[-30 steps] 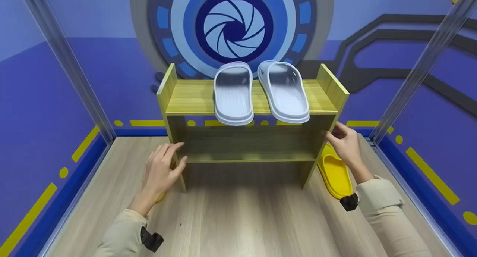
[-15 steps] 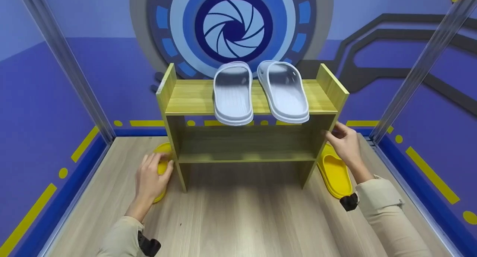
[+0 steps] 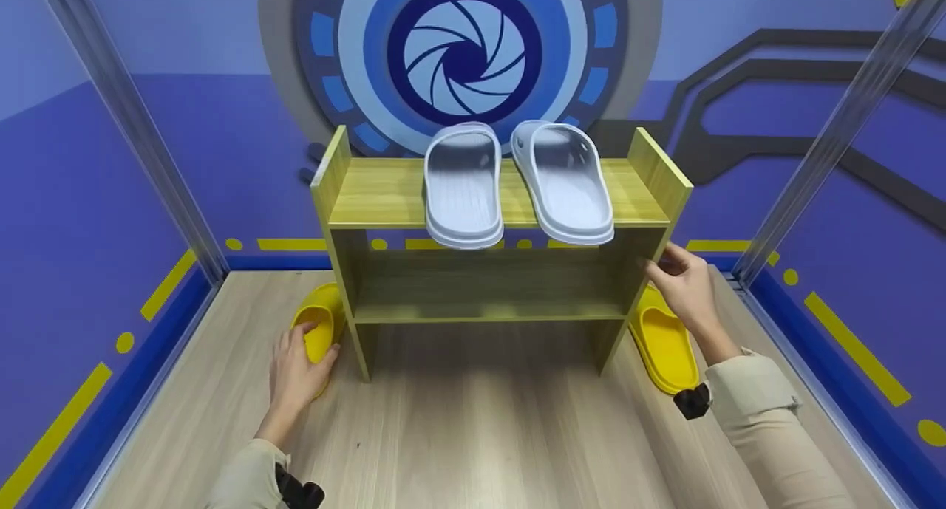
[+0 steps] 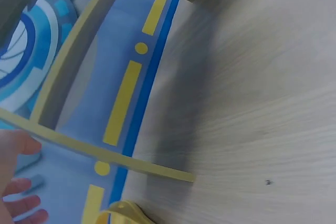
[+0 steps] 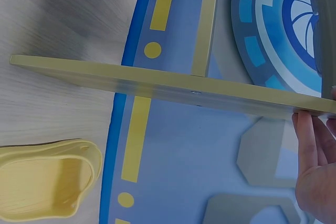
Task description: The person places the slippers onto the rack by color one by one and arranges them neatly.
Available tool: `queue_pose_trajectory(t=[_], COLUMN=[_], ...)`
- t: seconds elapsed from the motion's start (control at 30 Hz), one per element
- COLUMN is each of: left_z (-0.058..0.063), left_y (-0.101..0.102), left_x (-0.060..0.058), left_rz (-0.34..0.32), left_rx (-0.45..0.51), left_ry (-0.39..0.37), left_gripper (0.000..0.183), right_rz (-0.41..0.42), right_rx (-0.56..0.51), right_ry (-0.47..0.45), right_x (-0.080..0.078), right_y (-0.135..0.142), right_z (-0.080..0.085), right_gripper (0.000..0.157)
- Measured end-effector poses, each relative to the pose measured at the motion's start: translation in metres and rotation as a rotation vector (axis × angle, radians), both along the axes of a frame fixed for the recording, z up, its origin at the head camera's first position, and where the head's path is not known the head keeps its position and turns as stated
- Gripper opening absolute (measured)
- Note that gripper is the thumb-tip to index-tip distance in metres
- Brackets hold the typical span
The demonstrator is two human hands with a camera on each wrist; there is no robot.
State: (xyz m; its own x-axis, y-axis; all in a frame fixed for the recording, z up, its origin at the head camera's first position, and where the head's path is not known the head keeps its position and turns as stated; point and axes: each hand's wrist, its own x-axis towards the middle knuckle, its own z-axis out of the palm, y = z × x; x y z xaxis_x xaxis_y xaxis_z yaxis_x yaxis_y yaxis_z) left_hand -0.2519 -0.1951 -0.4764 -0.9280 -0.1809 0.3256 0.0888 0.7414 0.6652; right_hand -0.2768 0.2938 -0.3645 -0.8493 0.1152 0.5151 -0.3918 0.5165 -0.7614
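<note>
Pale wood-grained tabletop [image 3: 473, 442] up front, and here's the left hand [image 3: 295, 372], fingers spread, gripping nothing, over a smooth yellow moulded clog [image 3: 320, 337] beside the rack; contact, can't tell. Its round-toed yellow twin [image 3: 669, 350] lies right. The right hand [image 3: 687, 287] pinches the flat-boarded, yellowish wood-grained rack [image 3: 384, 191] by its side panel; thick-soled pale grey clogs [image 3: 464, 199] sit on top.

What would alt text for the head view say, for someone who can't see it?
A person's left hand is over a yellow clog left of a rack, while the right hand grips the rack's right side panel. Two pale grey clogs sit on its top shelf; another yellow clog lies at right.
</note>
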Motion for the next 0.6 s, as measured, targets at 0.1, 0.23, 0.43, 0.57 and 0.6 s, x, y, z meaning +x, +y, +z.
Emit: queue_pose_trajectory(t=[0.1, 0.23, 0.43, 0.57, 0.6], left_z=[-0.004, -0.010, -0.021, -0.030, -0.032], left_y=[-0.003, -0.007, -0.012, -0.013, -0.014], left_x=[-0.001, -0.005, -0.007, -0.008, -0.008], left_rz=[0.012, 0.031, 0.077, 0.113, 0.123], left_rx=[0.011, 0.023, 0.031, 0.043, 0.047], left_ry=[-0.048, -0.076, -0.122, -0.144, -0.150], left_gripper=[0.053, 0.061, 0.070, 0.074, 0.074], right_rz=[0.005, 0.003, -0.003, -0.010, -0.012], right_rx=[-0.003, -0.010, -0.016, -0.010, -0.008], right_ry=[-0.009, -0.008, -0.003, -0.011, -0.010], right_x=[0.000, 0.000, -0.001, 0.000, 0.000], right_y=[0.000, 0.001, 0.000, -0.001, -0.001], right_z=[0.000, 0.000, 0.000, 0.000, 0.001], right_gripper=[0.034, 0.033, 0.033, 0.033, 0.033])
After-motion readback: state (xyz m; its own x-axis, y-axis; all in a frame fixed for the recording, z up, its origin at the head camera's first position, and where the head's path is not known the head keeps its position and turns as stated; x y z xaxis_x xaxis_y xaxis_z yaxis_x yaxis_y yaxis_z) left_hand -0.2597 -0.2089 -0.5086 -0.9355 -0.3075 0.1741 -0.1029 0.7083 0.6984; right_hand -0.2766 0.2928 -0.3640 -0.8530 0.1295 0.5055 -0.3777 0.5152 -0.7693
